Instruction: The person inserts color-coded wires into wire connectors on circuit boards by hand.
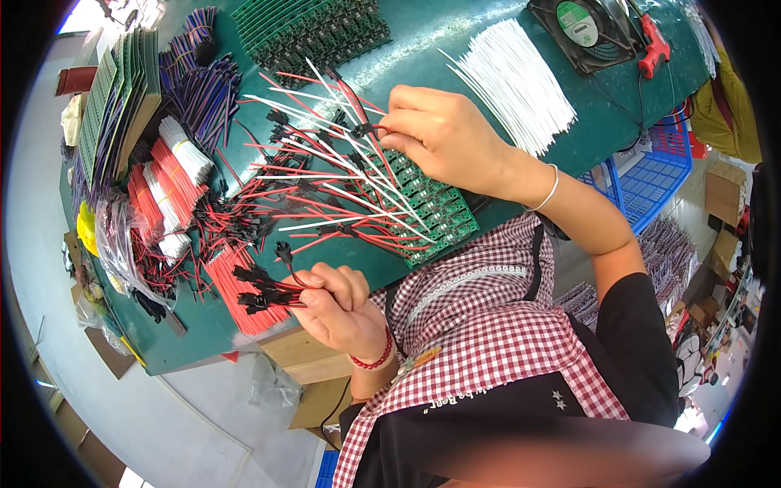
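My left hand [338,305] is closed on a bunch of short red-and-black wire leads with black connectors [259,290] at their ends. It hovers by the table's front edge. Above the panel, my right hand [447,138] pinches a red-and-black lead with a black connector [364,130]; its far end is hidden among other wires. Under that hand lies a green circuit board panel [451,220] made of several small boards. Red and white wires [358,215] run out from it to the left, many bearing black connectors, tangled together.
Bundles of red wires [236,301] and purple-blue wires [203,106] lie at left, beside upright green boards [122,98]. More circuit boards [321,41] sit at the back. White wires [517,81], a black fan [582,32] and a red glue gun [653,49] are at the back right.
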Demonstrator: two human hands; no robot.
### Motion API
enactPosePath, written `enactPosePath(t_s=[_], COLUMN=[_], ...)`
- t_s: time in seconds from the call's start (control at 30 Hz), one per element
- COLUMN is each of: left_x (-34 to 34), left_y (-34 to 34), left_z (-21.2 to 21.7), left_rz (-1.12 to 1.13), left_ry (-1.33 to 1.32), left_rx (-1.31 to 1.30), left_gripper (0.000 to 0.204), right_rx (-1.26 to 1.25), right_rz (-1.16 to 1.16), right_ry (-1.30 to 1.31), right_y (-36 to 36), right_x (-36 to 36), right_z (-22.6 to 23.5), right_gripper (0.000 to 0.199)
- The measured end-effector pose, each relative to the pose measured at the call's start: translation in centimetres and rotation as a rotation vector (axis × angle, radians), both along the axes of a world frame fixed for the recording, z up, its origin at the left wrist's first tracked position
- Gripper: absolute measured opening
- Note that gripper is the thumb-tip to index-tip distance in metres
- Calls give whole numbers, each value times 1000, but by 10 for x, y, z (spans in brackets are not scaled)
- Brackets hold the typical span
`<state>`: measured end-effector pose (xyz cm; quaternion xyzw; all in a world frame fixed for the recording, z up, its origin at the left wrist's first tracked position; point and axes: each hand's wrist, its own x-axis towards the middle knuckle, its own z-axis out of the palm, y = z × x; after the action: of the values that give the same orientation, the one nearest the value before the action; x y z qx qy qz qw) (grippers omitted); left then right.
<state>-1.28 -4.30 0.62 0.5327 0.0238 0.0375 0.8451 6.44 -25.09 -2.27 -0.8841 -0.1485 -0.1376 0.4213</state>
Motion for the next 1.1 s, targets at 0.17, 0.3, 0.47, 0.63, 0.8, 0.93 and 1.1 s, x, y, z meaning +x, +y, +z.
enactPosePath(t_s=[0.17, 0.3, 0.47, 0.63, 0.8, 0.93, 1.1], left_x=[0, -1, -2, -3, -5, -7, -8], left_y=[-1, 0, 1, 4, -1, -2, -3], left_z=[0, -1, -1, -5, -1, -1, 0], left_rz=[7, -4, -4, -51, -50, -66, -87], left_ry=[5, 7, 19, 1, 22, 40, 45], left_rx=[9, 9, 5, -57, -44, -20, -26], left_gripper=[21, 21, 21, 19, 21, 24, 24], right_rx=[-92, -106, -127, -77, -85, -121, -156], right_rz=[25, 38, 60, 44, 7, 10, -2], right_ry=[-98, -126, -121, -94, -16, -50, -55], right_y=[2, 2, 3, 4, 4, 5, 7], right_x=[0, 2, 3, 4, 2, 2, 1], right_z=[1, 1, 1, -2, -2, -6, -4], right_gripper=[11, 11, 12, 12, 14, 17, 18])
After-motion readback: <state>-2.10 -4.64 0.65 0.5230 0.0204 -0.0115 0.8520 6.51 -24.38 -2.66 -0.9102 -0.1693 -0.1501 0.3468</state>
